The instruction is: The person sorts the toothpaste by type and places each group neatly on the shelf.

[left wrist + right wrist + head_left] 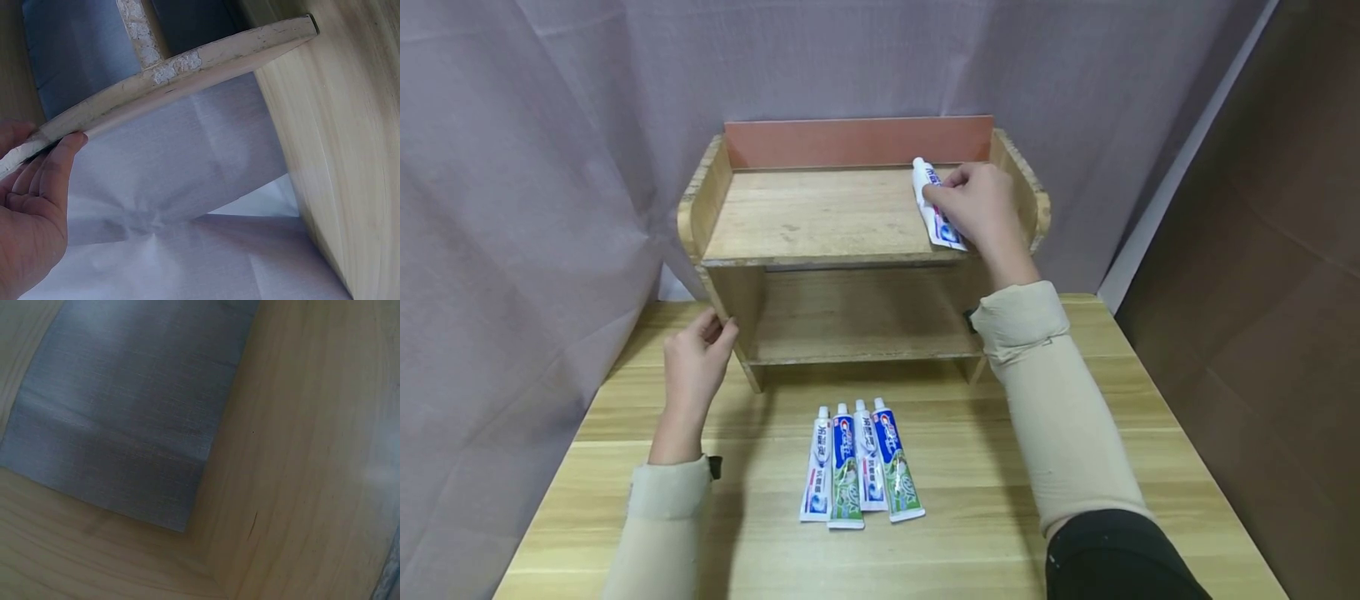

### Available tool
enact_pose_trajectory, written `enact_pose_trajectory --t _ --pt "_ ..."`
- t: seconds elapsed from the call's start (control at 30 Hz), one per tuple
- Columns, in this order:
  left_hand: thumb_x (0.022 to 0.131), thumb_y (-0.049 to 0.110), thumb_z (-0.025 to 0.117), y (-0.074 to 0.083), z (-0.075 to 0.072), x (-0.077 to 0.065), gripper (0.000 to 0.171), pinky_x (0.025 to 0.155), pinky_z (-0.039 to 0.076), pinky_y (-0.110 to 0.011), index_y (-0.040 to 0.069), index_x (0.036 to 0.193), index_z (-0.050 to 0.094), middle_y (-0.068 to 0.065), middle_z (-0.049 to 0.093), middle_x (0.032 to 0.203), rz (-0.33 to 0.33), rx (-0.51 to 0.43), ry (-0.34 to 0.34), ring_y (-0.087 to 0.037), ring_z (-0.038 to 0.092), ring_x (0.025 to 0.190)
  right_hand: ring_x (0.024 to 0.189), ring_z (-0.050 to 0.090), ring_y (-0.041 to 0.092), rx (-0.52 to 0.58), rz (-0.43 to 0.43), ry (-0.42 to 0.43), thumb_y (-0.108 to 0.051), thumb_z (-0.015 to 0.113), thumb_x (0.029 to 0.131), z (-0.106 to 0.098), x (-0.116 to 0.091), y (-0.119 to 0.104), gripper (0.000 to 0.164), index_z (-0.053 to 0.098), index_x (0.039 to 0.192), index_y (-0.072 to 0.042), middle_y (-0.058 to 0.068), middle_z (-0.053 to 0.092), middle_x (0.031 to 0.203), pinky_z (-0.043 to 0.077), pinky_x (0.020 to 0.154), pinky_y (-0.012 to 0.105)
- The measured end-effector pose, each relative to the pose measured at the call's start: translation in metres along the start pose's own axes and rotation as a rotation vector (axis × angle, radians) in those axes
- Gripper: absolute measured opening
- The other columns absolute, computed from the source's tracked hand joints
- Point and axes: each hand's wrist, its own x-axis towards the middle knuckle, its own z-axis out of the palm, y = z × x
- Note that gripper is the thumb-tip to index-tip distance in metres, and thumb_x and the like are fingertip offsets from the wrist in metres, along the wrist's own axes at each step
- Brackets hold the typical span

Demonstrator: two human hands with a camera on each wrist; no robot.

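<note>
On the upper board of a small wooden shelf (820, 217), near its right end, lies a white and blue toothpaste tube (934, 225), cap toward the back. My right hand (983, 208) pinches it between thumb and fingers from the right side. My left hand (692, 362) grips the front edge of the shelf's left side panel (181, 72); in the left wrist view, thumb and fingers (53, 172) lie on either side of that panel. The right wrist view catches only wooden boards (300, 450) and grey cloth, so hand and tube are hidden there.
Several toothpaste tubes lie side by side on the wooden table (985, 542) before the shelf: white-blue tubes (817, 471) alternating with blue-green tubes (846, 475). A reddish back strip (857, 143) tops the shelf. Grey cloth (550, 208) hangs behind; a brown panel (1255, 275) stands right.
</note>
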Motion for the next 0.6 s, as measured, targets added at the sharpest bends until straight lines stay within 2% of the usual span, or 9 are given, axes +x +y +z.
enact_pose_trajectory --t 0.37,0.6 --pt "0.095 0.016 0.066 -0.0027 0.0010 -0.0002 0.026 0.082 0.061 -0.039 0.000 0.115 0.073 -0.022 0.072 0.105 0.004 0.003 0.001 -0.034 0.073 0.097 0.083 0.057 0.017 0.029 -0.030 0.048 -0.045 0.062 0.088 0.0044 0.0012 0.0055 0.040 0.073 0.101 -0.009 0.003 0.067 0.092 0.045 0.063 0.024" --pt "0.095 0.016 0.067 -0.0022 0.0015 -0.0002 0.026 0.082 0.061 -0.037 0.001 0.115 0.073 -0.022 0.072 0.106 0.020 0.005 0.006 -0.033 0.073 0.097 0.079 0.055 0.015 0.101 -0.069 0.171 -0.043 0.061 0.089 0.0064 -0.0007 0.0087 0.037 0.073 0.098 -0.009 0.001 0.065 0.085 0.042 0.062 0.022"
